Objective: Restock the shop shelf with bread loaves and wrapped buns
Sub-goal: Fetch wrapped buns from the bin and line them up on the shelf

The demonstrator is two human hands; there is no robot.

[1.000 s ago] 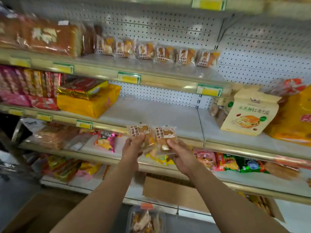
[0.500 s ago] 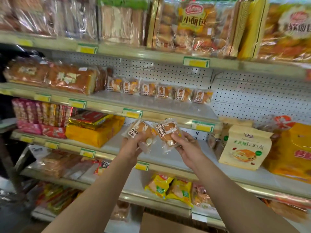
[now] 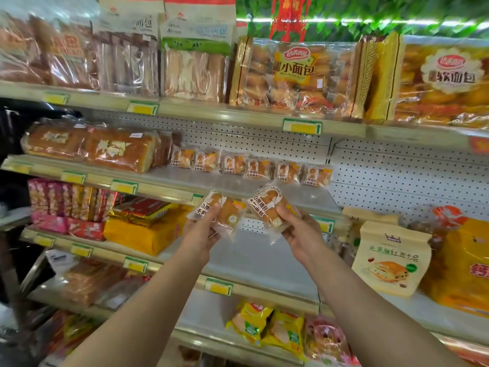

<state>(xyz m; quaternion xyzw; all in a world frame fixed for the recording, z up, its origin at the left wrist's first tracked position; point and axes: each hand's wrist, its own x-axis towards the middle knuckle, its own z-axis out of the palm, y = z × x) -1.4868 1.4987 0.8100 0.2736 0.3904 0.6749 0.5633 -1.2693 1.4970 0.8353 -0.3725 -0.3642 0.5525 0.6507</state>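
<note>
Since both hands have risen from the lower tiers to second-shelf height, the left hand (image 3: 202, 231) and right hand (image 3: 300, 233), slightly apart, each grip one wrapped bun (image 3: 225, 211) before the bun row (image 3: 251, 168), indicating placement is imminent.

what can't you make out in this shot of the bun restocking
Head view only:
- Small print on the two wrapped buns: left hand grips one, right hand the other; fingers cover part.
- Yellow price tags: blurred.
- Bottom shelf packets: arms partly hide them.
- Right-edge bread bag: cut off.
</note>
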